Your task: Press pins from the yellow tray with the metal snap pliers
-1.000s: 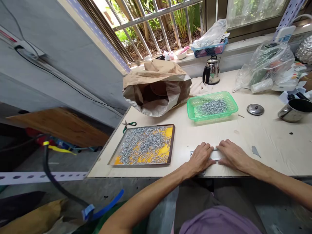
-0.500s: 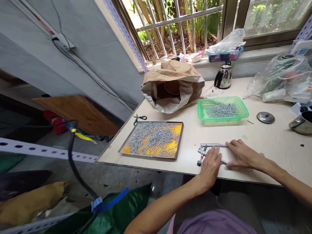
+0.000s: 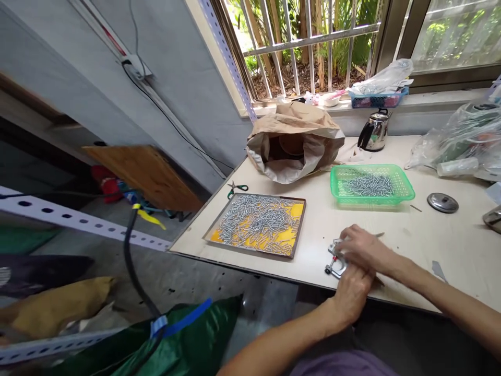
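Observation:
On the table near its front edge lies a metal plier-like hand tool (image 3: 337, 265) with a rounded jaw and a screw with red and black parts. My left hand (image 3: 354, 292) is closed around its near side, and the handles mostly disappear beneath my hands. My right hand (image 3: 364, 248) reaches over the tool's head with bent fingers; whatever the fingertips hold is hidden. To the left, a shallow tray (image 3: 299, 230) with a yellow bottom holds many small metal pins (image 3: 270, 222). Behind my hands, a green plastic basket (image 3: 410, 192) contains more of these pins.
An open brown paper bag (image 3: 295, 138) stands at the back, with scissors (image 3: 237, 188) left of the tray. Further back are a kettle (image 3: 378, 130), a round metal lid (image 3: 442, 202) and clear plastic bags (image 3: 457, 141). A grey scrap (image 3: 439, 270) lies right of my hands.
My right hand has moved left from the handle ends to the tool's head. My left hand has slid back towards the handles and closed. The view has shifted left.

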{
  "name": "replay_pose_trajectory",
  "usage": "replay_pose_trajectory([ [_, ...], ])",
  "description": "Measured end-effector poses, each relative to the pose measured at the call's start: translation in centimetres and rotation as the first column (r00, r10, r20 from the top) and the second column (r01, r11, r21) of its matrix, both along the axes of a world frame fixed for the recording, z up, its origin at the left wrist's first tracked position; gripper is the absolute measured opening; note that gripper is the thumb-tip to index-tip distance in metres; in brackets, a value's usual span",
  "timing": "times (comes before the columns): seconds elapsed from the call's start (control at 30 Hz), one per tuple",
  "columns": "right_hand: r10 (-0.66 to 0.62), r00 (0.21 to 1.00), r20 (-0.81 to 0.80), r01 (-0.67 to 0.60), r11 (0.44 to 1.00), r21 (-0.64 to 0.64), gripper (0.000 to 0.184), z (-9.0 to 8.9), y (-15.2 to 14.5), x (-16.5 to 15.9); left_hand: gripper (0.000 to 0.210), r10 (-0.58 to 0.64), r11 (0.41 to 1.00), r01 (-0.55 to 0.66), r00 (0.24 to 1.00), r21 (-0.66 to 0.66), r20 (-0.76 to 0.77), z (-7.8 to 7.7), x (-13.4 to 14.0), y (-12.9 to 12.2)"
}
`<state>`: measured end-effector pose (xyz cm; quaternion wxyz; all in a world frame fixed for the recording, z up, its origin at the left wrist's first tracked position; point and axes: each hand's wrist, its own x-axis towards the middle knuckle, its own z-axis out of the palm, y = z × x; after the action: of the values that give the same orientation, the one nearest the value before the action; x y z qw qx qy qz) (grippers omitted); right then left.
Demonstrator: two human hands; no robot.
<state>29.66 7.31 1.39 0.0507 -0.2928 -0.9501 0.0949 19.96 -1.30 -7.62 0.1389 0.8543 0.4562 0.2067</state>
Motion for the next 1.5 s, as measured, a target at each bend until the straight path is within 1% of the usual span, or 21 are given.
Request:
replay_pose_trajectory([
  [0.1, 0.118, 0.992, 0.031, -0.119, 0.993, 0.019, 0.017, -0.3, -1.3, -3.0, 0.03, -0.014, 0.996, 0.011, 0.999, -0.093, -0.031, -1.1, 0.2, -0.1],
  [0.23, 0.177, 0.984, 0.015, -0.178, 0.981, 0.073, 0.019, -1.4, -1.3, -5.0, 0.033, -0.012, 0.995, 0.009, 0.999, -0.097, -0.032, -1.6, 0.7, -0.1],
  [0.3, 0.167, 0.979, -0.114, -0.159, 0.984, 0.077, 0.018, -1.0, -0.8, -5.2, 0.033, -0.029, 0.999, 0.028, 0.999, -0.039, -0.017, -1.0, 0.6, -0.1],
  [0.4, 0.049, 0.917, -0.396, -0.008, 0.994, 0.105, 0.02, 1.5, 1.4, -4.4, 0.032, -0.018, 0.989, 0.01, 0.998, 0.147, 0.053, 1.2, -1.5, 0.5],
  [0.47, -0.054, 0.869, -0.493, 0.16, 0.971, 0.176, 0.022, 4.1, 3.8, -3.1, 0.028, 0.097, 0.966, -0.114, 0.992, 0.233, 0.083, 3.1, -4.6, 1.7],
  [0.5, -0.118, 0.868, -0.483, 0.253, 0.941, 0.225, 0.021, 5.3, 5.2, -2.4, 0.026, 0.203, 0.949, -0.215, 0.976, 0.232, 0.076, 4.0, -6.5, 2.6],
  [0.53, -0.194, 0.87, -0.453, 0.351, 0.889, 0.294, 0.023, 6.4, 6.4, -1.7, 0.025, 0.337, 0.915, -0.34, 0.94, 0.218, 0.054, 4.9, -8.5, 3.6],
  [0.57, -0.29, 0.856, -0.428, 0.458, 0.81, 0.366, 0.025, 7.3, 7.4, -1.0, 0.024, 0.469, 0.864, -0.462, 0.883, 0.199, 0.018, 5.7, -10.5, 4.7],
  [0.6, -0.358, 0.84, -0.407, 0.519, 0.748, 0.413, 0.029, 7.8, 8.1, -0.3, 0.024, 0.583, 0.802, -0.571, 0.813, 0.177, -0.016, 6.3, -12.3, 5.7],
  [0.63, -0.395, 0.832, -0.39, 0.546, 0.71, 0.446, 0.032, 8.0, 8.5, 0.2, 0.023, 0.639, 0.766, -0.626, 0.767, 0.149, -0.059, 6.7, -13.9, 6.7],
  [0.67, -0.398, 0.835, -0.379, 0.543, 0.706, 0.454, 0.034, 7.8, 8.4, 0.6, 0.022, 0.667, 0.744, -0.656, 0.738, 0.125, -0.103, 6.9, -15.1, 7.6],
  [0.73, -0.326, 0.87, -0.37, 0.467, 0.785, 0.407, 0.033, 6.4, 7.1, 1.1, 0.02, 0.656, 0.752, -0.655, 0.731, 0.076, -0.191, 6.8, -16.6, 8.8],
  [0.83, -0.222, 0.9, -0.375, 0.325, 0.916, 0.237, 0.03, 2.8, 3.4, 1.4, 0.019, 0.584, 0.796, -0.605, 0.761, 0.018, -0.284, 5.9, -17.0, 9.6],
  [0.93, -0.211, 0.926, -0.312, 0.244, 0.967, 0.07, 0.033, -0.3, -0.5, 1.8, 0.018, 0.555, 0.813, -0.583, 0.775, -0.004, -0.302, 5.5, -17.0, 9.9],
  [1.03, -0.222, 0.958, -0.182, 0.219, 0.975, -0.034, 0.033, -2.2, -3.3, 2.4, 0.021, 0.549, 0.818, -0.574, 0.787, -0.012, -0.281, 6.0, -17.4, 9.9],
  [1.17, -0.262, 0.959, -0.111, 0.254, 0.964, -0.08, 0.02, -3.8, -4.9, 3.3, 0.018, 0.573, 0.804, -0.593, 0.792, -0.047, -0.211, 7.5, -17.5, 9.3],
  [1.2, -0.274, 0.956, -0.107, 0.265, 0.96, -0.085, 0.019, -4.0, -5.0, 3.4, 0.016, 0.583, 0.792, -0.599, 0.799, -0.119, -0.148, 7.8, -17.3, 8.9],
  [1.27, -0.293, 0.952, -0.092, 0.286, 0.955, -0.082, 0.021, -4.4, -5.1, 3.5, 0.01, 0.603, 0.748, -0.552, 0.797, -0.369, 0.03, 8.2, -16.3, 7.8],
  [1.33, -0.29, 0.954, -0.079, 0.287, 0.957, -0.043, 0.023, -4.4, -5.1, 3.4, 0.011, 0.62, 0.683, -0.393, 0.758, -0.616, 0.204, 8.3, -14.9, 6.5],
  [1.4, -0.269, 0.958, -0.096, 0.274, 0.961, 0.043, 0.023, -4.3, -5.2, 3.4, 0.02, 0.611, 0.643, -0.238, 0.732, -0.728, 0.3, 8.2, -13.4, 5.1],
  [1.5, -0.221, 0.962, -0.16, 0.254, 0.939, 0.233, 0.026, -3.7, -5.6, 3.3, 0.027, 0.627, 0.583, -0.124, 0.697, -0.803, 0.348, 8.0, -11.5, 3.4],
])
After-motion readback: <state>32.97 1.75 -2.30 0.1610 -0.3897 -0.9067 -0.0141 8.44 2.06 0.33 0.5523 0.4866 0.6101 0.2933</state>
